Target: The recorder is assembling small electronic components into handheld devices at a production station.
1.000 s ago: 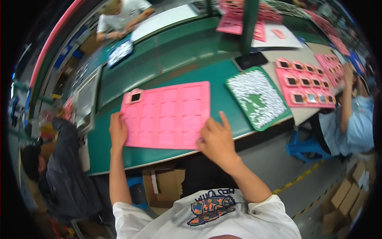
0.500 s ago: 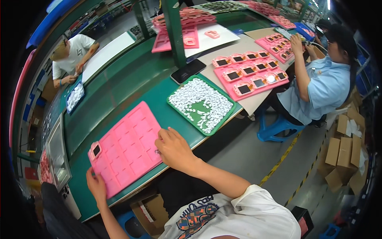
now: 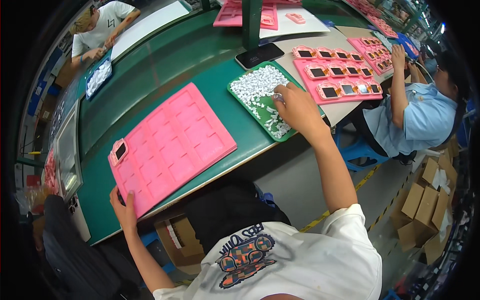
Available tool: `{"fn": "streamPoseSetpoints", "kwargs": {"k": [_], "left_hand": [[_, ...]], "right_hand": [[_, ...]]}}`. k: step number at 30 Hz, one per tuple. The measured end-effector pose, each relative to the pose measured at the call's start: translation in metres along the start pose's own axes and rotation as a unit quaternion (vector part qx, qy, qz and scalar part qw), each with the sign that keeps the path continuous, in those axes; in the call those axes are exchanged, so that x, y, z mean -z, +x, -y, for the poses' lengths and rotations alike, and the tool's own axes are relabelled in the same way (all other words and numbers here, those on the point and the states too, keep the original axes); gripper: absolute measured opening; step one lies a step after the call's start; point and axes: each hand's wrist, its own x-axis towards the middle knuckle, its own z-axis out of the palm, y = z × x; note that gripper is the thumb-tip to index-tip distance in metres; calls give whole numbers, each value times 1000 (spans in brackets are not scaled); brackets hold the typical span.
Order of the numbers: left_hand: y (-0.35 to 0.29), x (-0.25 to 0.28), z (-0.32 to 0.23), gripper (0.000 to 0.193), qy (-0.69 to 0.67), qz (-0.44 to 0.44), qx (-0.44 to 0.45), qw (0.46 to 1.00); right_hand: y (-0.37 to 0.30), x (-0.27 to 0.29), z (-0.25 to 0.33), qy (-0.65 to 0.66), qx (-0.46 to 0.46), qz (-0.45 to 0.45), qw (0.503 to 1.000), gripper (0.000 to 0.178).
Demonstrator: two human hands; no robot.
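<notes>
A pink foam tray [image 3: 172,145] with rows of shallow recesses lies on the green bench before me. One pink device housing with a dark screen [image 3: 119,151] rests in its far left recess. My left hand [image 3: 125,207] grips the tray's near left corner, its thumb over the edge. To the right, a shallow green tray [image 3: 231,90] holds many small white plastic pieces [image 3: 257,82]. My right hand [image 3: 297,110] is over this tray, thumb and fingertips pinched together among the pieces. Exactly what lies between those fingertips is mostly hidden.
A black phone [image 3: 260,55] lies behind the green tray. Further right, a pink tray [image 3: 345,98] carries several pink housings with screens. A green post [image 3: 251,25] rises at the back. One co-worker in blue [image 3: 430,112] sits at right; another person [image 3: 105,27] works across the bench.
My right hand has left the pink tray's right edge and reached right into the white pieces. My left hand stays at the tray's corner. The whole view has shifted.
</notes>
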Motion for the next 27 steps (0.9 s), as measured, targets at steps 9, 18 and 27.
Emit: {"fn": "streamPoseSetpoints", "kwargs": {"k": [9,18,27], "left_hand": [[8,4,-3,50,-53,26,56,997],[-1,-1,-2,47,-129,-26,88,987],[-5,-10,9,45,-170,-71,44,982]], "right_hand": [[17,-16,-5,-32,19,103,994,20],[27,-10,-5,12,14,153,988,17],[31,-21,-14,-4,63,133,989,17]]}}
